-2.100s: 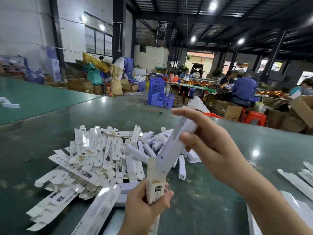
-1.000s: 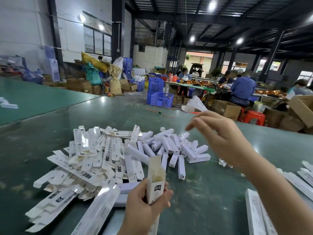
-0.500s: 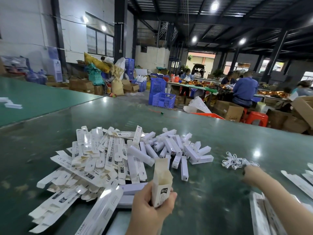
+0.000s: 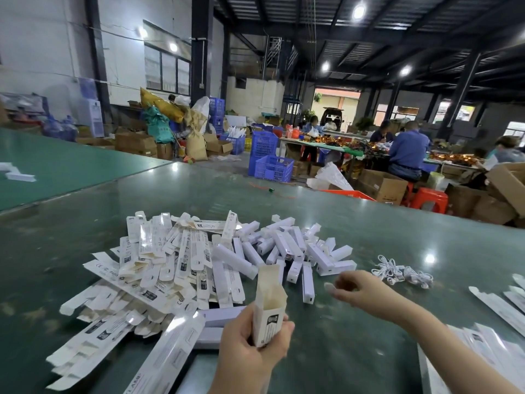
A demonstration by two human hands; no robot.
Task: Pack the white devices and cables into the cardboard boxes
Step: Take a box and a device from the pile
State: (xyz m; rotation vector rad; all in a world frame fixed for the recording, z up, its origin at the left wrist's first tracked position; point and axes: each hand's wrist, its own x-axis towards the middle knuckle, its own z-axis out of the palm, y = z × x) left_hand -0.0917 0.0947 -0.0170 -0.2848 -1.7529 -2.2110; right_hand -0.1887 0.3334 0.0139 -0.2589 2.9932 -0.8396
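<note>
Left grip: left hand [image 4: 250, 339] curls round the lower part of a small cardboard box [image 4: 269, 308], held upright, top flap open, low centre of view.
Right grip: right hand [image 4: 359, 288] hangs over the surface [image 4: 397, 231], fingers loosely curled toward the thumb; motion blur, looks like nothing is in it but can't be sure.
Right hand position: between the held box and the cables, just in front of the nearest white devices.
White devices: loose heap [image 4: 295, 245] lying on the surface behind both hands, sticks pointing all ways, some overlapping.
Cables: small tangle of white cables [image 4: 403, 273] on the surface, right of the devices, apart from the right hand.
Flat boxes: big pile of unfolded white cartons [image 4: 159, 268] left of the devices, spreading toward the near edge.
More flat cartons: a few [image 4: 500, 308] at the right edge.
Background: blue crates [image 4: 272, 167], brown cartons [image 4: 382, 186], seated people at a far table [image 4: 406, 150].
</note>
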